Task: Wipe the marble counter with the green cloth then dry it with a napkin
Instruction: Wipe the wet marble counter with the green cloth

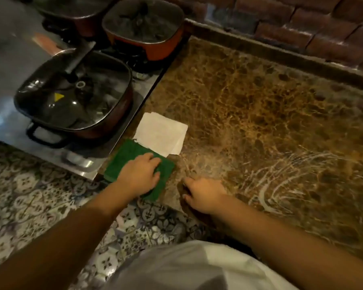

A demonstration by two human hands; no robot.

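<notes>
The green cloth (126, 155) lies flat at the front left corner of the brown marble counter (260, 105). My left hand (139, 175) rests palm down on top of it, fingers curled onto the fabric. A white folded napkin (161, 133) lies just behind the cloth, its near edge tucked under or against it. My right hand (201, 194) sits on the counter's front edge to the right of the cloth, fingers loosely bent, nothing in it. Pale streaks mark the marble at the right.
A steel stovetop (8, 59) adjoins the counter on the left, carrying three lidded pots: a near one (76, 97), a red one (143, 28) behind, another at the far left. A brick wall (302, 24) backs the counter. Patterned floor tiles (29, 195) lie below.
</notes>
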